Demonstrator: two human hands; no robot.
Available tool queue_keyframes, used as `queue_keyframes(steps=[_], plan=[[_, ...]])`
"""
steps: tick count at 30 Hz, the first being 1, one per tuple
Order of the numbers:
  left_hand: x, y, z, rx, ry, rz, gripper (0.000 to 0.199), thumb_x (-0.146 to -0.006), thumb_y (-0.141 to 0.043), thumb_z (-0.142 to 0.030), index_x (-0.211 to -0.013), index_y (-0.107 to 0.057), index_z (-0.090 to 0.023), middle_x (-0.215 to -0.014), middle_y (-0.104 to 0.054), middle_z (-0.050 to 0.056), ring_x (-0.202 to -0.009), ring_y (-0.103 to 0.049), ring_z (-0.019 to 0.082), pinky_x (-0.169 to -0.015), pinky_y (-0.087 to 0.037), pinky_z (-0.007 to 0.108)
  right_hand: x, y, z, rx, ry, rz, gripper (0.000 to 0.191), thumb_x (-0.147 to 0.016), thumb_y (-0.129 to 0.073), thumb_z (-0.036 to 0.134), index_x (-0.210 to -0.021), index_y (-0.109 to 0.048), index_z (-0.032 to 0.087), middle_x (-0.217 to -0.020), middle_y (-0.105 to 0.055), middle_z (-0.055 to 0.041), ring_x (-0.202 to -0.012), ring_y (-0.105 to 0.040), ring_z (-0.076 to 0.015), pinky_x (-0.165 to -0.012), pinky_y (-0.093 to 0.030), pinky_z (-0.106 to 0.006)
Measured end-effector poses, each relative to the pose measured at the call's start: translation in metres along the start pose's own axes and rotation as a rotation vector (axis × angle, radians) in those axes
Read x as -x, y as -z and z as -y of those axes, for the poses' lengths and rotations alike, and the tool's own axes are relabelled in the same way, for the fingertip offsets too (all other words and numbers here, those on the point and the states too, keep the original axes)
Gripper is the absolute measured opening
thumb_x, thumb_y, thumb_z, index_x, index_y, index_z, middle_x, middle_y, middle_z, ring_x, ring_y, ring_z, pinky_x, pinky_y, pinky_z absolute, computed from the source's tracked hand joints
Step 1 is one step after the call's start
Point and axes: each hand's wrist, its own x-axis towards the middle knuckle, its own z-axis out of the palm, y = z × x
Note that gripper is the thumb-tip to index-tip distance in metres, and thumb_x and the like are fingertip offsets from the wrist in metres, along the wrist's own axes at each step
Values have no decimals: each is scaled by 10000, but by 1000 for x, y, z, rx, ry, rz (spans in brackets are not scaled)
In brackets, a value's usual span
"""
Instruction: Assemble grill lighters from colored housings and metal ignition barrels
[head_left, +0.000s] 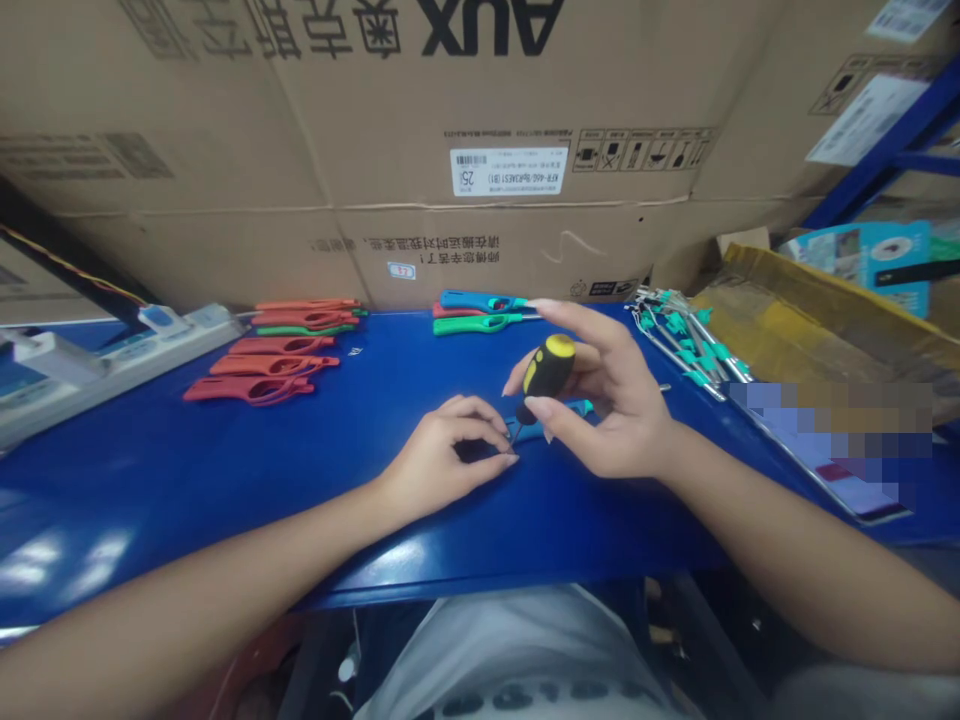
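A short screwdriver (550,366) with a black and yellow handle is in my right hand (619,400), tilted, its shaft pointing down and left. Its tip reaches the fingertips of my left hand (446,450). Those fingers and thumb close around the near end of a blue utility lighter (526,431), which lies low over the table. A teal piece shows at the lighter's far end, beneath my right hand. The screwdriver's very tip and much of the lighter are hidden by my fingers.
Blue, red and green lighters (477,325) with metal rods lie at the back. Red, orange and green handle shells (262,366) are at left, beside a power strip (120,365). Metal rods with teal pieces (694,345), a phone (825,460) and a taped carton (840,330) are at right.
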Motion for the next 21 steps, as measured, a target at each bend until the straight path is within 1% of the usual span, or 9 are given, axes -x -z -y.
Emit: queue_keyframes(steps=[4,8,10,11,15,16,18,21], plan=[[-1,0,0,18,-37,4,34,-836,-788,-261,-834,-781,-228,-942,-723,41,-931,-670,197,-919,-486,373,-1,0,-4,70,57,-19,527,-837,-743,174,-1318,-581,315,-1198,-684,-48,-853,-722,-165,-595,-616,-245],[-2,1,0,16,-35,1,51,-836,-790,-264,-813,-774,-221,-950,-730,42,-924,-671,197,-907,-489,368,1,-2,-7,74,61,-37,534,-819,-771,180,-1301,-598,327,-1181,-690,-42,-825,-713,-170,-581,-619,-264],[-2,1,2,13,-26,10,61,-842,-788,-284,-841,-770,-225,-980,-741,44,-957,-672,204,-931,-491,376,2,-4,-9,72,52,-79,529,-802,-793,202,-1283,-614,332,-1171,-695,-43,-817,-709,-182,-569,-621,-279],[-2,1,3,9,-21,15,100,-837,-796,-306,-896,-769,-231,-1012,-746,46,-992,-670,213,-953,-492,384,2,-5,-9,78,54,-107,526,-801,-797,217,-1280,-615,337,-1175,-695,-43,-814,-708,-185,-564,-620,-281],[-2,3,6,-71,9,40,487,-773,-845,-421,-1196,-689,-235,-1186,-728,68,-1144,-630,253,-1029,-483,424,2,-7,-12,89,57,-217,528,-817,-795,267,-1292,-589,365,-1235,-679,-33,-756,-701,-153,-557,-608,-257],[-2,3,7,-97,15,51,518,-775,-841,-427,-1223,-673,-229,-1210,-721,71,-1157,-622,256,-1038,-480,429,2,-8,-13,80,47,-241,528,-814,-802,279,-1289,-587,367,-1242,-678,-34,-734,-699,-144,-557,-607,-255],[-2,4,8,-139,24,71,497,-795,-824,-402,-1228,-666,-216,-1228,-716,69,-1167,-614,258,-1048,-475,434,1,-8,-16,71,29,-267,535,-818,-808,307,-1297,-575,356,-1220,-687,-41,-692,-696,-134,-553,-613,-259],[-1,4,9,-208,31,84,474,-804,-805,-336,-1235,-657,-206,-1238,-714,67,-1157,-614,267,-1041,-477,450,-1,-8,-23,118,91,-237,554,-863,-770,346,-1355,-515,320,-1140,-704,-49,-620,-681,-119,-493,-611,-250]])
